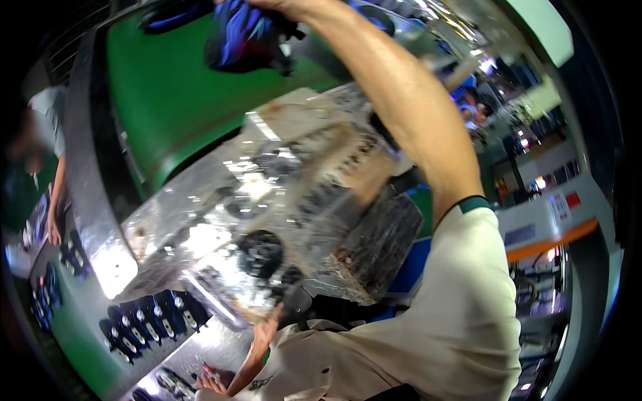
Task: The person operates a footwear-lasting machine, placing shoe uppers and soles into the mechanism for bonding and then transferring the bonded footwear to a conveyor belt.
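My right arm stretches up to the top edge, where my right hand (277, 3) is partly cut off. It is closed on a blue-and-black shoe (244, 37), held over a green conveyor belt (167, 100). Another dark blue shoe (175, 16) lies on the belt to its left. Low in the picture, my left hand (212, 381) is small and slightly blurred, its fingers looking apart. Beside it is a dark shoe (175, 384) on a metal surface; whether the fingers touch it I cannot tell.
A shiny, blurred metal and clear-covered machine (294, 194) stands between my arms. Several dark shoes (154, 321) sit in a row at lower left. A metal rail (87, 160) borders the belt. Another person's arm (57, 197) reaches in from the far left.
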The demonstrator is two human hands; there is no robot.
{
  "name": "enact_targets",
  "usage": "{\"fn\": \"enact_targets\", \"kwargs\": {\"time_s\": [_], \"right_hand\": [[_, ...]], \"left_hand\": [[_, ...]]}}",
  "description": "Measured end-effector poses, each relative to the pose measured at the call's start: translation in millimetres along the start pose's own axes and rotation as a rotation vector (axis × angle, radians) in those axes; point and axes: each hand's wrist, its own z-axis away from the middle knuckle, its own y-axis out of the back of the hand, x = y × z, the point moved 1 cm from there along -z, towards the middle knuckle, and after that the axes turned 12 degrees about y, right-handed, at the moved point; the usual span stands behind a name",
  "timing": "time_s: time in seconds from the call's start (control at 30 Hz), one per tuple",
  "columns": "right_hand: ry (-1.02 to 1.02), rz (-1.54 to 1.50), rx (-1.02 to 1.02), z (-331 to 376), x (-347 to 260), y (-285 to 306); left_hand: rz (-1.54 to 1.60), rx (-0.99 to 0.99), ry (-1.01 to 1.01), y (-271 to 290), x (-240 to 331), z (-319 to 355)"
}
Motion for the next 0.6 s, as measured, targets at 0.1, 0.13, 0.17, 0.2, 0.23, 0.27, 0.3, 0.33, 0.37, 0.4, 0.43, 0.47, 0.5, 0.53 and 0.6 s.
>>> {"fn": "enact_targets", "kwargs": {"time_s": [0.1, 0.13, 0.17, 0.2, 0.23, 0.27, 0.3, 0.33, 0.37, 0.4, 0.43, 0.47, 0.5, 0.53, 0.6], "right_hand": [[0.308, 0.408, 0.328, 29, -26, 30], [0.182, 0.472, 0.242, 56, -67, 50], [0.18, 0.539, 0.259, 82, -86, 70], [0.157, 0.493, 0.184, 110, -121, 88], [0.165, 0.526, 0.18, 141, -140, 98], [0.178, 0.552, 0.173, 168, -158, 106], [0.206, 0.676, 0.239, 208, -156, 112], [0.289, 0.736, 0.314, 248, -160, 113], [0.355, 0.81, 0.385, 292, -166, 112], [0.309, 0.818, 0.394, 332, -174, 107], [0.254, 0.848, 0.41, 369, -183, 103], [0.197, 0.872, 0.428, 407, -189, 97], [0.133, 0.917, 0.448, 437, -202, 91], [-0.042, 0.948, 0.414, 465, -223, 89], [-0.346, 1.04, 0.358, 518, -244, 81]], "left_hand": [[0.153, -0.346, 0.056, -30, 26, 17], [0.148, -0.446, 0.038, -38, 43, 23], [0.137, -0.554, 0.022, -50, 64, 33], [0.135, -0.645, 0.001, -60, 83, 42], [0.156, -0.733, -0.044, -73, 101, 51], [0.176, -0.815, -0.089, -85, 118, 60], [0.184, -0.921, -0.12, -103, 134, 69], [0.2, -0.978, -0.201, -123, 151, 78], [0.229, -0.998, -0.277, -146, 162, 83], [0.263, -1.038, -0.348, -165, 173, 85], [0.301, -1.081, -0.415, -187, 183, 89], [0.311, -1.028, -0.481, -209, 188, 94], [0.326, -0.977, -0.548, -227, 191, 102], [0.281, -0.975, -0.615, -246, 190, 110], [0.13, -0.94, -0.57, -280, 173, 130]]}}
